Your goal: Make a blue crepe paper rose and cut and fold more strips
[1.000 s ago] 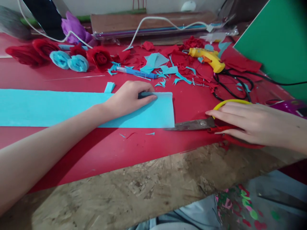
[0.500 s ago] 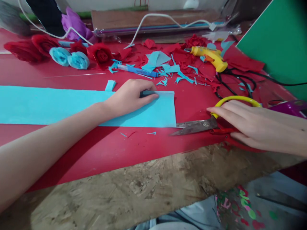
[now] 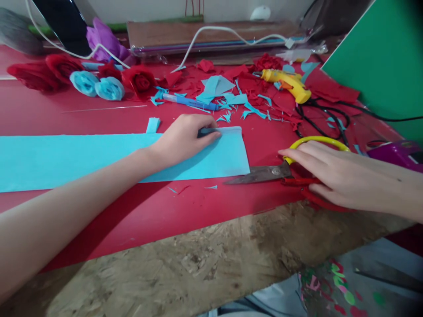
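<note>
A long strip of light blue crepe paper [image 3: 95, 158] lies across the red tabletop. My left hand [image 3: 187, 136] rests near its right end, thumb and fingers closed on the upper edge. A dark bluish patch shows between those fingers; I cannot tell whether it is shaded paper or a separate thing. In my right hand [image 3: 333, 171] are large scissors [image 3: 264, 173] with one yellow and one red handle loop. Their blades point left at the strip's lower right corner, which touches or overlaps them, and look nearly closed.
Red and blue paper scraps [image 3: 216, 88], a blue pen [image 3: 190, 101] and a yellow glue gun [image 3: 287, 83] with a black cord lie behind the strip. Paper roses [image 3: 140, 81] sit at back left. A green board [image 3: 383, 66] leans at right. Bare chipboard [image 3: 198, 259] forms the near edge.
The scissors have shifted slightly left and their blades have drawn closer together. The paper strip has tilted, its left part lower in view and its lower right corner farther right. The camera view shifted slightly.
</note>
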Tool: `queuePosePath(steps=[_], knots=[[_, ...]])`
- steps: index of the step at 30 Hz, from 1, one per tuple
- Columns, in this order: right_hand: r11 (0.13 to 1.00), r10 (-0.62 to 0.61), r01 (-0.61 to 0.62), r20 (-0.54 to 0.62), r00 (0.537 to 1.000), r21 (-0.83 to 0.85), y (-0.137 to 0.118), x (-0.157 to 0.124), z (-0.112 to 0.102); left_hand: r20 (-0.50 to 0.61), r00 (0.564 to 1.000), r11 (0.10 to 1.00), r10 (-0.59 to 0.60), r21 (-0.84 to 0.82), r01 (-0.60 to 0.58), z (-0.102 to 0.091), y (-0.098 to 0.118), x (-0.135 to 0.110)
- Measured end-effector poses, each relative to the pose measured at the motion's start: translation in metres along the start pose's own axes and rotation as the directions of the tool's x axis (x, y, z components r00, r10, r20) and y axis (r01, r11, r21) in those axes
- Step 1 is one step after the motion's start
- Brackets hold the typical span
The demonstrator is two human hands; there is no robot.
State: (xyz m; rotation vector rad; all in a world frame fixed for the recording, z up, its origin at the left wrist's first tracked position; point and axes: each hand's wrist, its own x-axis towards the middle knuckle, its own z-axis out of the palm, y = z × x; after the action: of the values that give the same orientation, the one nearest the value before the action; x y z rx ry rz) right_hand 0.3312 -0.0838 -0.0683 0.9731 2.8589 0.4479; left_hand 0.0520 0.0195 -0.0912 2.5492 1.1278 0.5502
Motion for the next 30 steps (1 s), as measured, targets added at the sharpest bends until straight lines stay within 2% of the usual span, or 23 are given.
queuePosePath(steps=[8, 16, 22, 30], knots=[[0.997, -0.044, 0.045, 0.008, 0.999, -0.061, -0.002, -0.005, -0.003, -0.002, 1.0, 1.0, 0.022, 0.003, -0.022, 0.001, -0.002, 0.0], [0.998, 0.061, -0.061, 0.041, 0.997, 0.006, -0.008, 0.005, 0.0, -0.006, 1.0, 1.0, 0.017, 0.009, -0.017, 0.001, -0.002, -0.001], [0.991, -0.083, 0.082, -0.008, 0.996, -0.106, -0.006, 0.002, -0.006, -0.004, 0.999, 0.999, 0.044, 0.008, -0.044, 0.001, -0.003, -0.001], [0.996, 0.072, -0.074, 0.046, 0.996, 0.045, -0.011, 0.013, 0.002, -0.014, 0.998, 0.998, 0.059, 0.019, -0.059, 0.003, -0.004, -0.001]])
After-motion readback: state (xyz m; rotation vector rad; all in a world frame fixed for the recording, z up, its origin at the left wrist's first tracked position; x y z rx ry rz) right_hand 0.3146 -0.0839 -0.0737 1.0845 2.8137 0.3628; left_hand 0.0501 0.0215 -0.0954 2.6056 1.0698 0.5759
